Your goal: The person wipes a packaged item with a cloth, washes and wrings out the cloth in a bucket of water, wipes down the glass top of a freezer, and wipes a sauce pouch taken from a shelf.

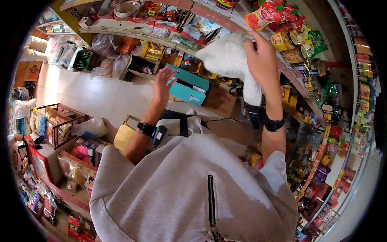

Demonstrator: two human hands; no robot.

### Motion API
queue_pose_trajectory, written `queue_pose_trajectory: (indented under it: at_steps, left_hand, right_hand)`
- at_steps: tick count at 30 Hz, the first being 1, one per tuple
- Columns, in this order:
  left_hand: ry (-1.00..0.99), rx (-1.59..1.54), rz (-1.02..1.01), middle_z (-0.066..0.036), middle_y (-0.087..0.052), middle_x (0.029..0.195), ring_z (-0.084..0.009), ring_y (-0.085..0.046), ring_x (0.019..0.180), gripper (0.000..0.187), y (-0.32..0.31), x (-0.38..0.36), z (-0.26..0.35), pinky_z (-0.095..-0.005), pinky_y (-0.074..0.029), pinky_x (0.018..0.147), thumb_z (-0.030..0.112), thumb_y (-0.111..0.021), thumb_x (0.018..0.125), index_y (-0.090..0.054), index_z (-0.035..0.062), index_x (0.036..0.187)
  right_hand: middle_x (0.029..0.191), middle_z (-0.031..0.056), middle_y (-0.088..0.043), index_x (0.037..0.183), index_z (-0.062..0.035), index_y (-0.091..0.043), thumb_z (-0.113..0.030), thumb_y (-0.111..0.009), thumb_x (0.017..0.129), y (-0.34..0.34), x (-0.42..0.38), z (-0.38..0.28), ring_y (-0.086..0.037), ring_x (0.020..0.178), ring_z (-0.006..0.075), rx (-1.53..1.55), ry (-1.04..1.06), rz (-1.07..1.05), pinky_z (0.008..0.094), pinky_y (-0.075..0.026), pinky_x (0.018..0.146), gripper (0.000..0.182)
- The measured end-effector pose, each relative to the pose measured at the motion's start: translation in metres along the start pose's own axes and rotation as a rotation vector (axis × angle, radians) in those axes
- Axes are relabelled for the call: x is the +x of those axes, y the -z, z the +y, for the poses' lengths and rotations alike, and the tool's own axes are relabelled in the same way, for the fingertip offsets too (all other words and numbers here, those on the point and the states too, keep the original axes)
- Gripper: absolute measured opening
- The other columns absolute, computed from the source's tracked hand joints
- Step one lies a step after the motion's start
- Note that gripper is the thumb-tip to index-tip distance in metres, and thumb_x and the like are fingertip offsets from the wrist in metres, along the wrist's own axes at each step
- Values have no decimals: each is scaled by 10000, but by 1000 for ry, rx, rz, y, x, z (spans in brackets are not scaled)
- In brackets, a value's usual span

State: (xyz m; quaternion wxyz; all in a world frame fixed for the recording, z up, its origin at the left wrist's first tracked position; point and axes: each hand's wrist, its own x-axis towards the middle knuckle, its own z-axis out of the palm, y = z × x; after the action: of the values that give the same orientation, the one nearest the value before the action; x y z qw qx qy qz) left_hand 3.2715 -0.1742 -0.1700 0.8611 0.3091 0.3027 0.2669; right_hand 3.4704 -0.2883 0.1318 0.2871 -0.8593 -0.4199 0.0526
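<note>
My right hand [260, 58] is closed on a white cloth [225, 54], which hangs down below the fingers in front of the shelves. The cloth's left end reaches over the shelf edge. My left hand [163, 84] is raised with its fingers apart and holds nothing. It is beside a teal box [189, 85] that stands low in front of the shelf. To the right of the cloth, yellow-lidded jars [284, 40] and a red pouch [264, 16] sit on the upper shelf.
Shelves of packaged goods run across the top and down the right side. A brown carton [219, 101] is beside the teal box. At the left are a wooden-framed crate [60, 125], a yellow seat [125, 139] and a pale tiled floor [96, 94]. Part of another person [34, 48] shows at the far left.
</note>
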Motion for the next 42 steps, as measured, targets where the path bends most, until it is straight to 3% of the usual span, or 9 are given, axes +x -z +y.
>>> queue_pose_trajectory:
  at_steps: [5, 9, 17, 21, 23, 25, 28, 32, 42]
  left_hand:
    - [57, -50, -145, -133, -509, 1443, -288, -448, 1359, 572, -80, 12, -23, -487, -328, 1146, 485, -409, 1030, -449, 90, 1441]
    - [180, -313, -293, -137, -492, 1460, -292, -447, 1364, 602, -128, -4, 3, -468, -346, 1141, 505, -412, 1024, -424, 94, 1463]
    - [421, -881, -631, -150, -447, 1500, -319, -442, 1376, 682, -82, -25, 37, -486, -370, 1138, 565, -364, 1007, -367, 97, 1502]
    - [318, -1009, -801, -156, -424, 1520, -332, -439, 1382, 722, -69, -6, 26, -495, -382, 1136, 595, -340, 998, -339, 99, 1522]
    - [289, -964, -770, -160, -413, 1530, -338, -438, 1385, 742, -66, -7, 31, -499, -387, 1135, 610, -328, 994, -325, 99, 1532]
    - [284, -641, -387, -161, -400, 1536, -375, -433, 1379, 832, -67, -19, 44, -573, -368, 1129, 673, -388, 943, -289, 114, 1550]
    - [393, -782, -500, -169, -442, 1505, -381, -471, 1347, 727, -75, -26, 56, -569, -379, 1124, 599, -336, 991, -359, 95, 1514]
    - [309, -722, -464, -162, -453, 1496, -365, -481, 1338, 697, -78, -31, 59, -545, -388, 1121, 579, -354, 999, -384, 94, 1499]
    - [105, -477, -208, -115, -561, 1350, -308, -546, 1213, 688, -109, -34, 61, -468, -424, 1061, 634, -284, 1016, -471, 104, 1414]
  right_hand:
    - [889, 275, -669, 1039, 29, -632, -187, -542, 906, -21, 3, -13, -648, 795, 443, -222, 150, 107, 513, -501, 710, 269]
    - [791, 246, -655, 1054, 3, -601, -194, -596, 916, -60, -33, -66, -669, 760, 408, -95, 86, -182, 490, -511, 665, 241]
    - [766, 194, -650, 991, -34, -575, -170, -617, 877, -127, -70, -103, -655, 678, 409, 113, 352, -36, 517, -525, 603, 182]
    - [791, 162, -672, 1091, -14, -636, -182, -643, 901, -82, -45, -76, -644, 628, 226, 388, 104, -226, 384, -512, 599, 254]
    - [858, 132, -683, 1147, -19, -653, -184, -652, 924, -78, -23, -42, -611, 717, 146, 500, 193, -61, 314, -503, 665, 278]
    - [1046, 130, -702, 1203, -21, -631, -184, -636, 949, -65, -2, -17, -657, 855, 179, 446, 28, -163, 311, -520, 777, 303]
    - [1076, 203, -696, 1212, -9, -606, -259, -657, 935, -75, -6, 24, -670, 983, 366, 229, 25, -73, 426, -517, 872, 377]
    - [1244, 178, -637, 1297, -31, -577, -232, -737, 878, -76, -37, 31, -627, 1108, 330, 57, 178, 112, 391, -501, 949, 491]
    - [1126, 185, -608, 1197, -15, -571, -239, -773, 804, -128, -88, -6, -625, 1000, 375, 100, 257, 56, 453, -541, 862, 495]
